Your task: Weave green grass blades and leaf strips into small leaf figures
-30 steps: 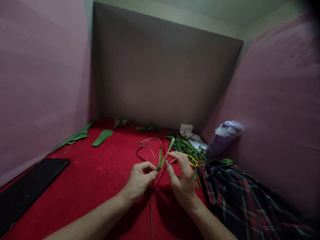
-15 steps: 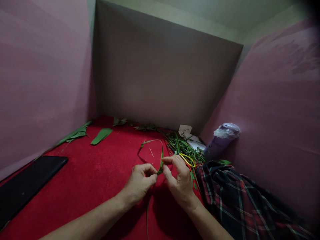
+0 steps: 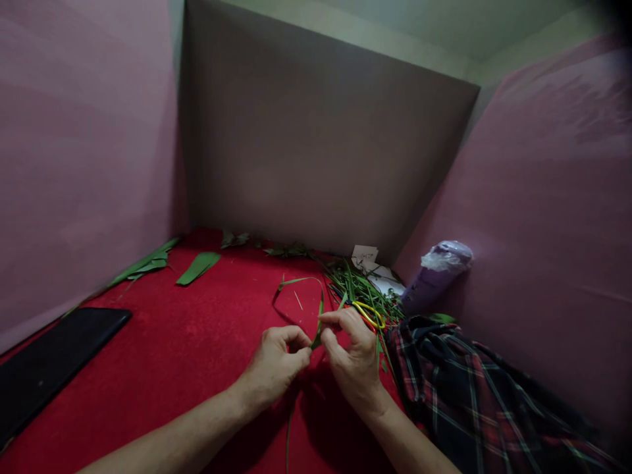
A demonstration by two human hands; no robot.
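Note:
A long, narrow green leaf strip is pinched between the thumb and index finger of my left hand. Close on its right, my right hand has its thumb and index fingertip at the same strip, the fingers curled. From my fingers the strip rises, bends over to the left and ends in a folded tip above the red cloth. A thin stem trails down below my left hand toward the bottom edge. The exact spot where the fingertips meet the leaf is partly hidden.
Scissors with yellow handles lie by a heap of green stalks. Behind are white papers and a purple container topped with clear plastic. Plaid fabric is at right; a black tablet-like slab and a cut leaf at left.
Both hands stay nearly in place with the leaf strip, my fingers shifting only slightly. The view has moved a little, so the surroundings sit slightly further left.

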